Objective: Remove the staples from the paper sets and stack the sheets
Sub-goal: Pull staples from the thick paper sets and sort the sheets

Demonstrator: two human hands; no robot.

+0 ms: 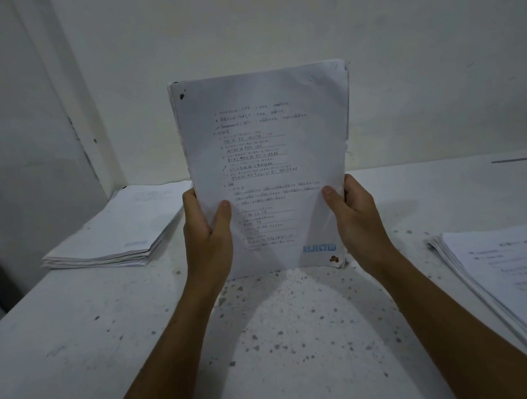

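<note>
The bench (78, 365) is white and speckled, and its far edge meets the wall (269, 20) just behind the held papers; its left edge falls away at the lower left. The widest bare stretch lies in the middle, between the forearms and toward the person.

The paper set (268, 166) stands upright at the centre, long axis vertical, printed face toward the camera, its bottom edge touching or just above the bench top; I cannot tell which. A blue "REJECTED" stamp (319, 248) sits near its lower right corner, with a small brown mark below it and a dark spot at the upper left corner.

The left hand (205, 234) grips the set's left edge low down, thumb curled onto the front. The right hand (355, 219) grips the right edge the same way, thumb on the front, fingers hidden behind.

A stack of sheets (122, 230) lies flat at the far left. Another pile of papers (518, 286) lies at the right, fanned at its edge, near the right forearm.
</note>
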